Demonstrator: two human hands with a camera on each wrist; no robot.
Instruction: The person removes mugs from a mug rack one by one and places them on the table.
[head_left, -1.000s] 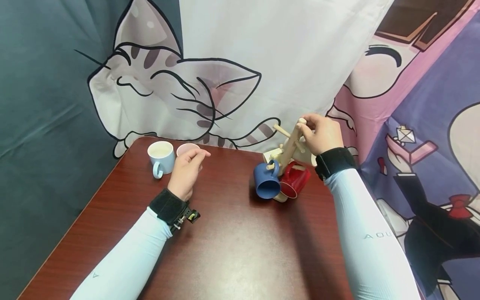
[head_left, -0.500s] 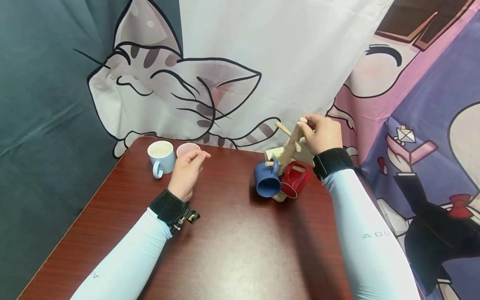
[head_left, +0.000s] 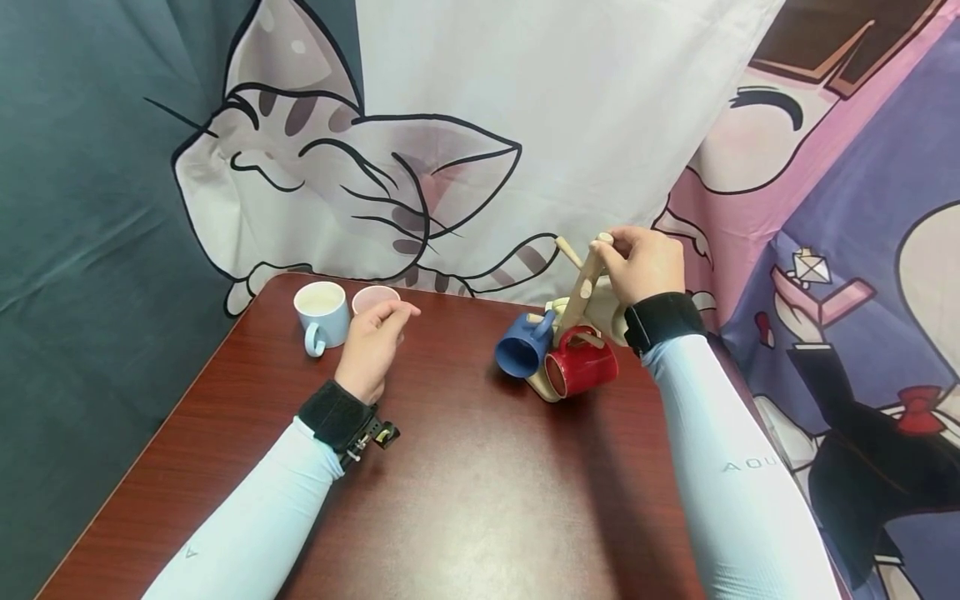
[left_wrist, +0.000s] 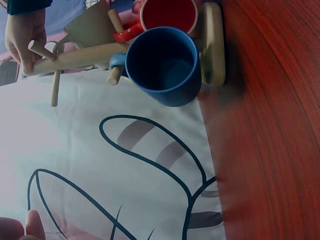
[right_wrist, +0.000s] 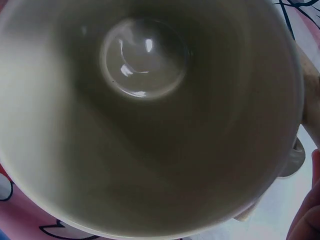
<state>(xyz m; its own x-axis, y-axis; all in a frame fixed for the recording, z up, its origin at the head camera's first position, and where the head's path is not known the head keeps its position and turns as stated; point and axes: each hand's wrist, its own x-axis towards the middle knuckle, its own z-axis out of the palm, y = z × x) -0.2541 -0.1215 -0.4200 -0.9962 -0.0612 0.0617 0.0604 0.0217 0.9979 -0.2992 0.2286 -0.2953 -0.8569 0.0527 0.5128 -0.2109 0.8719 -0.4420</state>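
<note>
My right hand (head_left: 648, 265) pinches the top of a wooden mug tree (head_left: 587, 275). A blue mug (head_left: 525, 332) hangs on its left side, mouth tilted toward me. Beside it hangs a red mug (head_left: 588, 371), its mouth now facing left. Behind the post, partly hidden by my right hand, is a cream mug (head_left: 606, 310), whose wide interior (right_wrist: 175, 165) fills the right wrist view. Bare upper pegs show in the left wrist view, near the post (left_wrist: 85, 56). My left hand (head_left: 375, 346) holds nothing, fingers loosely bent, in front of a pink cup (head_left: 375, 297) that it partly covers.
A light blue mug (head_left: 324, 317) stands upright at the table's back left, handle toward me. The brown wooden table (head_left: 450, 467) ends at a printed cat curtain (head_left: 450, 208) behind. Another patterned cloth (head_left: 847, 275) hangs on the right.
The mug tree has turned under my right hand: the blue mug has swung left and back, and the red mug has shifted left and turned sideways. My left hand has stayed still.
</note>
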